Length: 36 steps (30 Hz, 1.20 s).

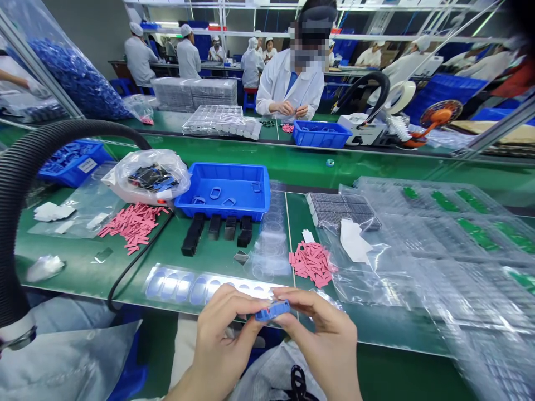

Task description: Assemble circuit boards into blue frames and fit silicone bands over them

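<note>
A small blue plastic housing (272,311) is held edge-on between both hands, just over the front edge of the green bench. My left hand (228,328) pinches its left end between thumb and fingers. On the other end, my right hand (320,337) grips it the same way. Just beyond the hands lies a clear sheet of oval films (179,285), partly covered by my left fingers. Pink strips (312,264) are heaped past my right hand. A blue bin (228,189) farther back holds several thin blue frames.
Black blocks (194,234) stand in front of the bin. More pink strips (132,225) and a bag of dark parts (152,177) are at left. A black hose (12,211) arches there. Clear trays (451,250) fill the right. A co-worker (290,83) sits opposite.
</note>
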Available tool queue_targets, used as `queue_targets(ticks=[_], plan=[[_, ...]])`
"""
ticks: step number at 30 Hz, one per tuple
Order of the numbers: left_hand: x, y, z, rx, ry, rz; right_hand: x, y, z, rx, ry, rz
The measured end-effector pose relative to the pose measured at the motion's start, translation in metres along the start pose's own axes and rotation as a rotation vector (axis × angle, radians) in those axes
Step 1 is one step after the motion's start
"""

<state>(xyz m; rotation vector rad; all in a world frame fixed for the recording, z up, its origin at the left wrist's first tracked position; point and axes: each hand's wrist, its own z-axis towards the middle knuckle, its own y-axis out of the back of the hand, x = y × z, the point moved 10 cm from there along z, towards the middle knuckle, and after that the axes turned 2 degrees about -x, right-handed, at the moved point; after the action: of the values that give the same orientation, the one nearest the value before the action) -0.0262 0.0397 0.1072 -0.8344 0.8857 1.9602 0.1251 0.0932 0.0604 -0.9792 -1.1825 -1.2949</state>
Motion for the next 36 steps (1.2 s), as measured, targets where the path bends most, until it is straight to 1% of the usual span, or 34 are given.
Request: queue_targets(ticks=[2,4,6,9,12,16,17,19,22,24,27,30,33,34,36], plan=[[0.010,0.000,-0.001,-0.018,0.114,-0.023,-0.006,-0.002,0.002,0.058,-0.039,0.085],[0.020,-0.001,-0.003,-0.030,0.231,-0.054,-0.010,-0.007,0.003,0.148,-0.080,0.157],[0.028,-0.003,-0.007,-0.024,0.309,-0.090,-0.009,-0.008,0.002,0.184,-0.088,0.160],[0.035,-0.007,-0.013,0.014,0.380,-0.111,-0.009,-0.001,0.001,0.119,-0.095,0.086],[0.044,-0.010,-0.017,0.065,0.454,-0.090,-0.017,0.005,-0.002,0.056,-0.167,0.052],[0.051,-0.016,-0.019,0.159,0.502,-0.113,-0.027,0.002,-0.006,0.055,-0.270,0.082],[0.054,-0.017,-0.020,0.164,0.518,-0.123,-0.027,0.000,-0.007,0.068,-0.283,0.095],[0.061,-0.016,-0.023,0.134,0.550,-0.141,-0.025,-0.005,-0.010,0.093,-0.295,0.119],[0.065,-0.015,-0.027,0.057,0.554,-0.170,-0.019,-0.008,-0.014,0.097,-0.272,0.124],[0.063,-0.015,-0.027,0.021,0.528,-0.171,-0.015,-0.007,-0.015,0.090,-0.226,0.080],[0.055,-0.012,-0.022,-0.012,0.469,-0.115,-0.013,-0.005,-0.014,0.082,-0.155,-0.003],[0.053,-0.010,-0.018,-0.004,0.444,-0.047,-0.020,-0.003,-0.011,0.078,-0.164,-0.012],[0.058,-0.010,-0.019,0.034,0.458,-0.027,-0.030,-0.006,-0.009,0.118,-0.212,0.005],[0.060,-0.010,-0.020,0.038,0.463,-0.027,-0.031,-0.008,-0.009,0.128,-0.209,-0.004],[0.064,-0.009,-0.022,0.019,0.467,-0.039,-0.028,-0.009,-0.009,0.112,-0.155,-0.060]])
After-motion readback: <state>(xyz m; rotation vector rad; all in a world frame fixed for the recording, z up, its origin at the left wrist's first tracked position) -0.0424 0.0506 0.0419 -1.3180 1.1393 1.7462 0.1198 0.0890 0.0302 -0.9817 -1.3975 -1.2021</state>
